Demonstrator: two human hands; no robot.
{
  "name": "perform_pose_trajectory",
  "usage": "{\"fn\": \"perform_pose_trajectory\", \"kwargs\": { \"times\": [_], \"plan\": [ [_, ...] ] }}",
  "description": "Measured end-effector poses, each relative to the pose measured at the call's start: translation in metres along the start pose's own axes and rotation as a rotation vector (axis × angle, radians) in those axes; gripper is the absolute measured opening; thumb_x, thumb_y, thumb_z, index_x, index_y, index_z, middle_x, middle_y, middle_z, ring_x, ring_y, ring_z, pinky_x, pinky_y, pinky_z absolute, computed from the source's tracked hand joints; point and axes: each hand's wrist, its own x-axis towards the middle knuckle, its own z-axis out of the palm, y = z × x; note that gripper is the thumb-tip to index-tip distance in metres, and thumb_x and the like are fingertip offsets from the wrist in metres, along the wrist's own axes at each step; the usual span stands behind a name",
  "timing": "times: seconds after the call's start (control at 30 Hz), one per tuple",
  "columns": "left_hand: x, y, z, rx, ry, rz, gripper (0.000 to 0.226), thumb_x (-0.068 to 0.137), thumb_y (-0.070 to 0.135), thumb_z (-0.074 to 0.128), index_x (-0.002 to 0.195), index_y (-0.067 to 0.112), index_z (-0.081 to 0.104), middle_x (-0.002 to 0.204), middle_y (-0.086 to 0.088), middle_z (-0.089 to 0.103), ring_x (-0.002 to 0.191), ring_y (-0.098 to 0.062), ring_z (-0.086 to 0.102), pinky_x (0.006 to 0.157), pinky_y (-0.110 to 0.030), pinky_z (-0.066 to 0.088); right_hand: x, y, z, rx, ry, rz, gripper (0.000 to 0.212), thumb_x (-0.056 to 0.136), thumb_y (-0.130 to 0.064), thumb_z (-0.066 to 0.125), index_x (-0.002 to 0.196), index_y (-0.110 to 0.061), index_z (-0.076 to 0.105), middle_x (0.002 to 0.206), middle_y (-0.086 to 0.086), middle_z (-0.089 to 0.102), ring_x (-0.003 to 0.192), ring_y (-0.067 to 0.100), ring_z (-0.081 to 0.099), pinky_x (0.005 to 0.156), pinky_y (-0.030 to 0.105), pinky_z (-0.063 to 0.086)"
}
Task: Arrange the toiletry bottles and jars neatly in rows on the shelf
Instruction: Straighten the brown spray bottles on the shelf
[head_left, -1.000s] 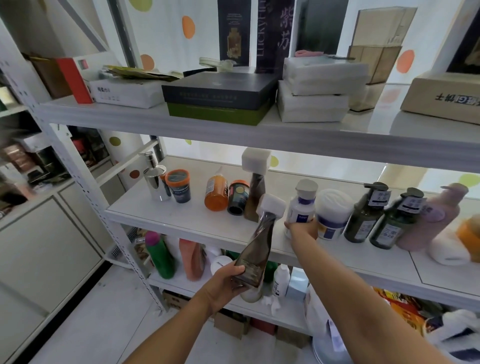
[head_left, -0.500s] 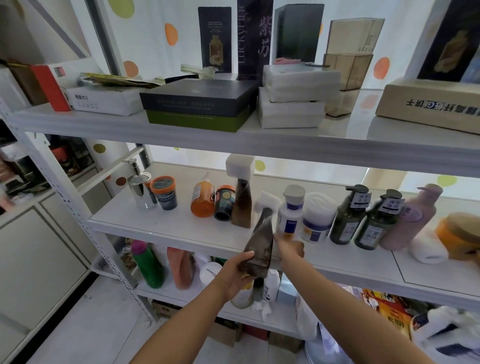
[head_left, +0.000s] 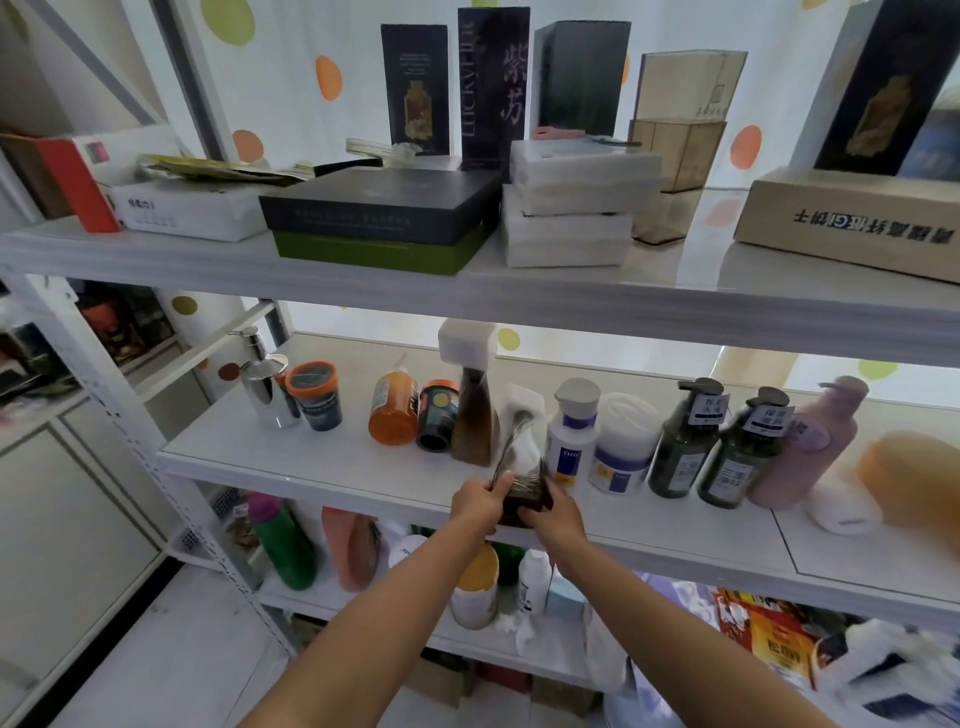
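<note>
Left hand (head_left: 480, 501) and right hand (head_left: 555, 517) both clasp the brown bottle (head_left: 527, 491) by its base at the middle shelf's (head_left: 311, 467) near edge, presumably to steady it for the row.

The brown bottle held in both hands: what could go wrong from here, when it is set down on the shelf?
1. The brown bottle is tall with a big white cap, and the left hand and right hand grip only its base, near the front edge of the shelf. It may tip forward and fall when released.
2. The gap between the other brown bottle and the white bottle looks narrow. A nudge could knock either one over.
</note>
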Motion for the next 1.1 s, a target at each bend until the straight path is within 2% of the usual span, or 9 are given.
{"fn": "perform_pose_trajectory", "kwargs": {
  "times": [0.07,0.17,0.23,0.3,0.5,0.7,0.8,0.93,1.1],
  "plan": [
    [0.011,-0.002,0.001,0.0,0.009,-0.032,0.048,0.093,0.046,0.05,0.116,0.005,0.063,0.115,-0.018,0.062,0.103,-0.035,0.061,0.073,-0.038,0.058,0.004,-0.004,0.001,-0.107,0.048,-0.024,0.041,0.086,-0.001,0.059,0.125,-0.012,0.055,0.126,0.011,0.061,0.116,0.027,0.056,0.099,0.035,0.045],
    [0.035,-0.007,0.005,-0.063,-0.001,-0.063,0.047,0.089,0.045,0.057,0.11,0.004,0.065,0.112,-0.021,0.066,0.101,-0.038,0.064,0.082,-0.047,0.058,0.013,-0.005,0.005,-0.173,0.092,0.009,0.027,0.086,-0.009,0.062,0.114,-0.01,0.062,0.115,0.012,0.067,0.105,0.028,0.061,0.09,0.034,0.047],
    [0.073,-0.027,0.013,-0.119,0.026,-0.08,0.048,0.083,0.045,0.063,0.104,0.003,0.067,0.109,-0.022,0.068,0.099,-0.039,0.065,0.082,-0.05,0.057,0.02,-0.002,0.007,-0.181,0.104,0.072,0.024,0.087,-0.016,0.063,0.11,-0.008,0.062,0.112,0.013,0.068,0.1,0.028,0.063,0.085,0.032,0.048],
    [0.092,-0.035,0.019,-0.155,0.071,-0.114,0.06,0.07,0.054,0.067,0.102,0.003,0.068,0.108,-0.023,0.067,0.1,-0.042,0.063,0.082,-0.053,0.056,0.027,0.0,0.008,-0.171,0.116,0.115,0.026,0.087,-0.021,0.064,0.108,-0.007,0.061,0.11,0.013,0.067,0.098,0.028,0.063,0.079,0.03,0.046],
    [0.059,0.001,0.014,-0.223,0.112,-0.109,0.045,0.089,0.038,0.061,0.112,0.0,0.065,0.115,-0.021,0.063,0.106,-0.036,0.06,0.09,-0.045,0.054,0.04,0.001,0.005,-0.138,0.147,0.138,0.032,0.081,-0.024,0.07,0.108,-0.008,0.064,0.111,0.013,0.068,0.1,0.03,0.062,0.079,0.031,0.045],
    [0.064,0.005,0.018,-0.269,0.119,-0.145,0.044,0.091,0.038,0.059,0.115,0.001,0.064,0.12,-0.021,0.06,0.104,-0.036,0.061,0.083,-0.045,0.058,0.044,0.008,-0.014,-0.169,0.085,0.054,0.029,0.078,-0.025,0.073,0.103,-0.009,0.071,0.11,0.008,0.07,0.102,0.024,0.061,0.08,0.023,0.04],
    [0.061,0.007,0.019,-0.248,0.144,-0.15,0.044,0.092,0.038,0.056,0.118,0.004,0.063,0.122,-0.017,0.058,0.106,-0.033,0.06,0.076,-0.033,0.058,0.048,0.008,-0.019,-0.181,0.04,0.036,0.029,0.077,-0.026,0.075,0.102,-0.01,0.073,0.109,0.007,0.07,0.092,0.017,0.057,0.079,0.022,0.038],
    [0.063,0.007,0.021,-0.282,0.164,-0.164,0.042,0.092,0.038,0.057,0.116,0.005,0.065,0.121,-0.018,0.057,0.104,-0.034,0.06,0.083,-0.04,0.058,0.055,0.005,-0.023,-0.193,-0.02,0.024,0.027,0.075,-0.025,0.077,0.096,-0.01,0.075,0.101,0.006,0.071,0.085,0.015,0.055,0.07,0.022,0.04],
    [0.068,0.009,0.024,-0.283,0.189,-0.156,0.041,0.092,0.037,0.057,0.116,0.005,0.065,0.121,-0.017,0.059,0.105,-0.032,0.061,0.082,-0.035,0.056,0.065,0.002,-0.029,-0.189,-0.079,0.032,0.026,0.072,-0.022,0.079,0.094,-0.008,0.074,0.088,0.001,0.066,0.077,0.012,0.054,0.072,0.023,0.043]
  ]
}}
